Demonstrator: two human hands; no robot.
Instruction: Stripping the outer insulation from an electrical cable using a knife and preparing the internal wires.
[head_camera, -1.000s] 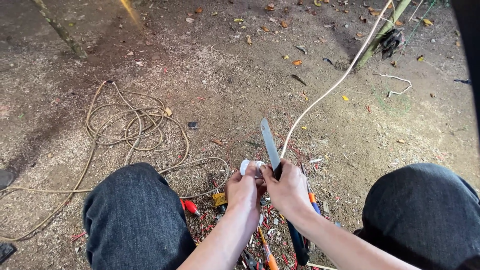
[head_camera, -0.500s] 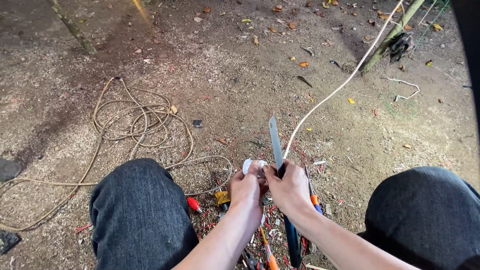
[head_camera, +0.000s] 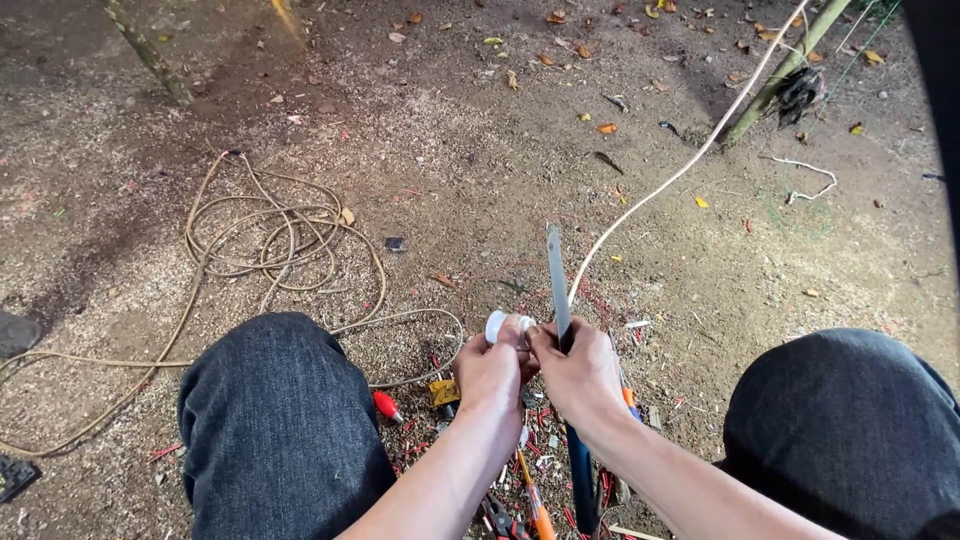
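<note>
1. Left hand (head_camera: 492, 372): closed around a small white round fitting (head_camera: 497, 325), pinched at the fingertips just left of frame centre. Grip unchanged from the earlier views.

2. Right hand (head_camera: 580, 372): closed on a knife (head_camera: 557, 280), its grey blade pointing up the frame and its dark handle running down below the wrist. The two hands touch at the fingertips, as they did a second ago.

3. Change noted: the blade stood slightly tilted to the left a second ago and now stands nearly upright. The hands sit at the same spot between the knees. The movement is small; the work at the fitting appears, in my judgement, to be continuing rather than finished.

4. White cord (head_camera: 690, 160): runs from the hands toward the upper right of the frame, past a leaning green stem (head_camera: 780, 72). Its line matches the earlier views.

5. Ground below the hands: red and orange wire offcuts (head_camera: 545, 415), a red-handled tool (head_camera: 388, 406) and a small yellow item (head_camera: 444, 392).

6. Centre left: a coil of tan rope (head_camera: 270, 235) on bare earth, undisturbed.

7. Both knees (head_camera: 280, 400), in dark trousers, flank the hands.
</note>
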